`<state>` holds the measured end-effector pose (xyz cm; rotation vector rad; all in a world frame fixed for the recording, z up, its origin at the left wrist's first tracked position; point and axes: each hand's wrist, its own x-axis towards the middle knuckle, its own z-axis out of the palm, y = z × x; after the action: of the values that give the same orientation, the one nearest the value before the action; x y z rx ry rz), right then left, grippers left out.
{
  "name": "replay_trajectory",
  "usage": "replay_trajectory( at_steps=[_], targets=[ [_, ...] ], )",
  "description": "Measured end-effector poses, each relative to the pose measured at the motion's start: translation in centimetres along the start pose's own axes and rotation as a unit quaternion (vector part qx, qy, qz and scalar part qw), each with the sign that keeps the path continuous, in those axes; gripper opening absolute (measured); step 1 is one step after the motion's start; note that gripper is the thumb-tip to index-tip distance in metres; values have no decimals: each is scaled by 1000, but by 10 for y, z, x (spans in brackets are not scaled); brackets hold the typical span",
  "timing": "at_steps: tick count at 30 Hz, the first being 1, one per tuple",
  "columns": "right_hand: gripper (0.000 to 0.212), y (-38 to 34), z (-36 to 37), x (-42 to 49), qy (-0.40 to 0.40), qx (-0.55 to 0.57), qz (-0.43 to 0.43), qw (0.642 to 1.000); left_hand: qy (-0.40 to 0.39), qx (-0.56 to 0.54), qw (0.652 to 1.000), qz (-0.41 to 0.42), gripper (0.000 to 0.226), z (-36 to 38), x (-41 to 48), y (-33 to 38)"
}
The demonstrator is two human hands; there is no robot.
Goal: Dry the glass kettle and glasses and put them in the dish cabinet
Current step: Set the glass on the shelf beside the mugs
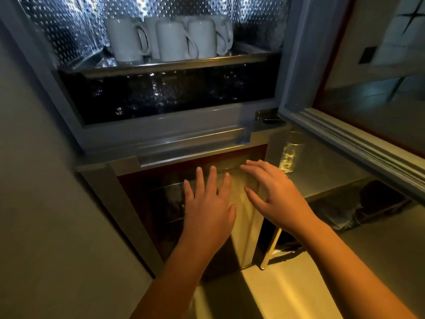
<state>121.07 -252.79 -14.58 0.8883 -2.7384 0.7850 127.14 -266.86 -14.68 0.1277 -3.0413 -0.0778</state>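
Glass: a clear, straight-sided drinking glass [290, 153] is standing upright on the grey countertop [326, 180], at about 2 o'clock from the right hand and just beside its fingertips, not touching them.
Cabinet: the grey-framed dish cabinet with a dimpled metal lining [161, 134] is standing open at 12 o'clock from the hands; its glass-paned door [358, 125] is swinging out at 3 o'clock, over the glass.
Upper shelf: a cluster of white ceramic handled mugs [170, 40] is sitting on the shiny metal shelf [174, 65], rims down as far as can be told.
Left hand: the left hand [208, 203] is reaching forward palm down, fingers spread and released, gripping nothing, over the dark lower front panel [165, 203].
Right hand: the right hand [274, 194] is hovering palm down at 3 o'clock from the left, fingers loose and released, holding nothing.
Countertop, far side: a black flat recessed area [358, 208] is lying at 4 o'clock from the glass.
Kettle: not seen.
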Motion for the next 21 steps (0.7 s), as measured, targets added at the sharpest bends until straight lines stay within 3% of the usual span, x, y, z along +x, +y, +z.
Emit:
replay_trajectory(
  at_steps=[21],
  targets=[
    [58, 32, 36, 47, -36, -125, 82, 988, -24, -45, 995, 87, 62, 24, 86, -14]
  ],
)
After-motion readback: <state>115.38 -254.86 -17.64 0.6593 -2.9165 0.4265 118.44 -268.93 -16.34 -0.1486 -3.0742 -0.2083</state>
